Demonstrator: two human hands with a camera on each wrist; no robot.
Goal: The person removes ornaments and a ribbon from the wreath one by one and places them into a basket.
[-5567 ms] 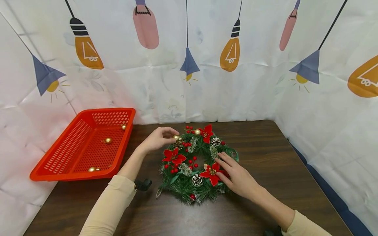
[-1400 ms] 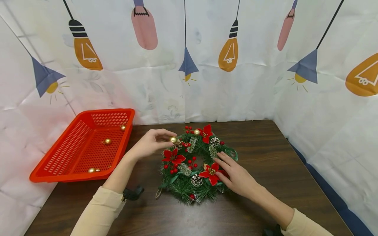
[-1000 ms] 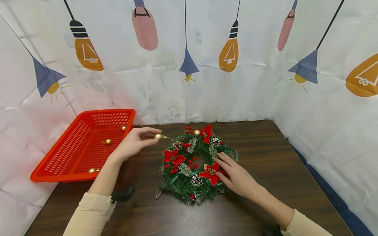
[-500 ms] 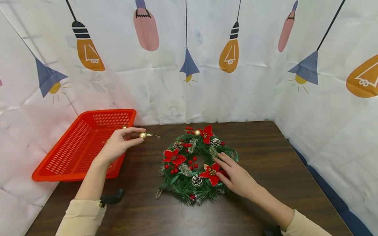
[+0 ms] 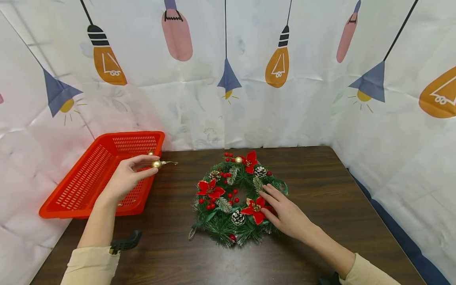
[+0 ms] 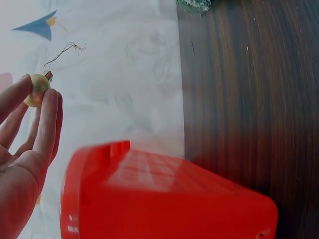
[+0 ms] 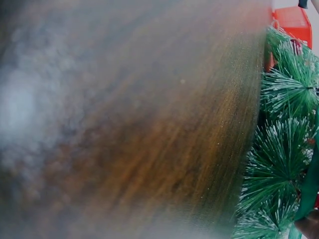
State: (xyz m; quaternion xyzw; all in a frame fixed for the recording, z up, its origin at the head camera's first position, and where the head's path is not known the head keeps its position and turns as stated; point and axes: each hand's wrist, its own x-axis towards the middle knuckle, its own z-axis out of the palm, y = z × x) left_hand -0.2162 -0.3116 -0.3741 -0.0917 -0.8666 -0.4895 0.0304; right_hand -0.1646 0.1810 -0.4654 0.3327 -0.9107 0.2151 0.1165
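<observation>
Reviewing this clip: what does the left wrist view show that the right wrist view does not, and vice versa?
Left wrist only: the left hand pinching a gold ball ornament, and a printed blue lamp.
Right wrist only: the wreath's green ribbon.
Both: the red plastic basket, dark wood-grain tabletop and frosted wreath needles.

The basket [image 5: 79, 174] stands left of the wreath [image 5: 244, 180] on the table [image 5: 320, 178].
</observation>
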